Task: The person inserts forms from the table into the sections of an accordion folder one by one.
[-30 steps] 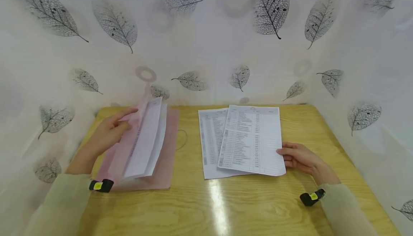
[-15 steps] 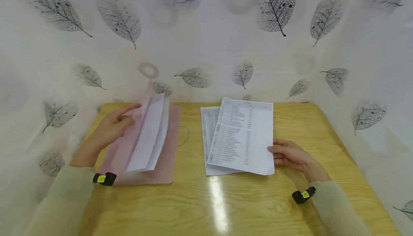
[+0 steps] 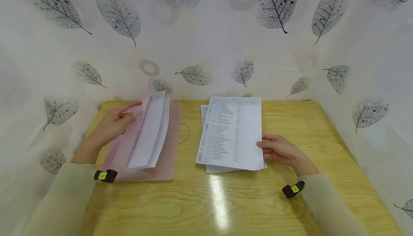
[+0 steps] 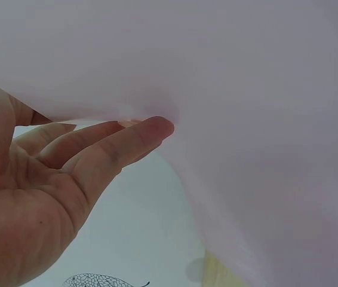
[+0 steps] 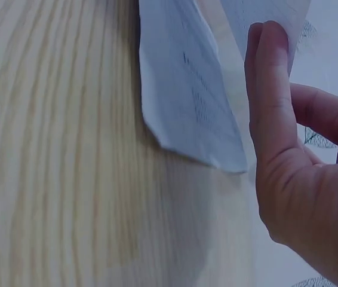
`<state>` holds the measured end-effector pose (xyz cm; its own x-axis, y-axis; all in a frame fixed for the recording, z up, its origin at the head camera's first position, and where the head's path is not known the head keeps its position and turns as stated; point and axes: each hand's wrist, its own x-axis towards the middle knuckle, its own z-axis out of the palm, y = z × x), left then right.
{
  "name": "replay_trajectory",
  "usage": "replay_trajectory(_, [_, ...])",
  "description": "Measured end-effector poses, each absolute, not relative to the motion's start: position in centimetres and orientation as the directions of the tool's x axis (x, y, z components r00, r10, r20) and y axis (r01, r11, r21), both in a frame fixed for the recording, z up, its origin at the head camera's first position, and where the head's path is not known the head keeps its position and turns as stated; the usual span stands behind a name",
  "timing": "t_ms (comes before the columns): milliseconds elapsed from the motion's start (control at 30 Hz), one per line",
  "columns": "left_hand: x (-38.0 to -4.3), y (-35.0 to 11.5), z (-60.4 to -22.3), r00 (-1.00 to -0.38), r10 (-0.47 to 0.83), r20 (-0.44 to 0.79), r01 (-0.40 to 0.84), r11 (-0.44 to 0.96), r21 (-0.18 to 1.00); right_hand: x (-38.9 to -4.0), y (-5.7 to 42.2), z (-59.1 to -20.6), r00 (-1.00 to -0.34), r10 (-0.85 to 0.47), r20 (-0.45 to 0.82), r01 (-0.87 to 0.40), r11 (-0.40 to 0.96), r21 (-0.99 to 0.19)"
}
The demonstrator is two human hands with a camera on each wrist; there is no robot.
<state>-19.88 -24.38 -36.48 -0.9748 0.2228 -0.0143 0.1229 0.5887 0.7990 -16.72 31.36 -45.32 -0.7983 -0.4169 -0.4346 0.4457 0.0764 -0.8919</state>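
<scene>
My left hand [image 3: 114, 125] holds up the translucent pink cover of a folder [image 3: 174, 143], its fingertips at the film. Inside, printed sheets [image 3: 150, 132] lean upright against the lifted cover. In the left wrist view the pink film [image 4: 264, 131] fills much of the picture and partly hides the fingers [image 4: 121, 140]. At the right, my right hand [image 3: 282, 150] pinches the right edge of a printed paper sheet [image 3: 232, 132], thumb on top. Beneath it another sheet [image 3: 213, 169] lies on the table, mostly covered. The right wrist view shows a sheet's curled corner [image 5: 193, 107] above the wood.
The wooden table [image 3: 180, 207] has a glare streak near its middle front. A thin loop of cord [image 3: 188, 134] lies beside the folder. A pale curtain with leaf prints [image 3: 206, 32] encloses the back and sides.
My right hand has moved left with its sheet, which now covers most of the sheet below. The left hand and raised folder cover stay nearly still; the view shifts slightly.
</scene>
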Motion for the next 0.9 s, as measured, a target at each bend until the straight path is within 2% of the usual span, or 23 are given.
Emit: replay_trajectory(900, [-19.9,-24.1,-36.6,-0.977,0.212,-0.016,0.114,0.584,0.804,-19.0,22.2,-45.1,-0.801,-0.432,-0.415,0.434,0.058,-0.899])
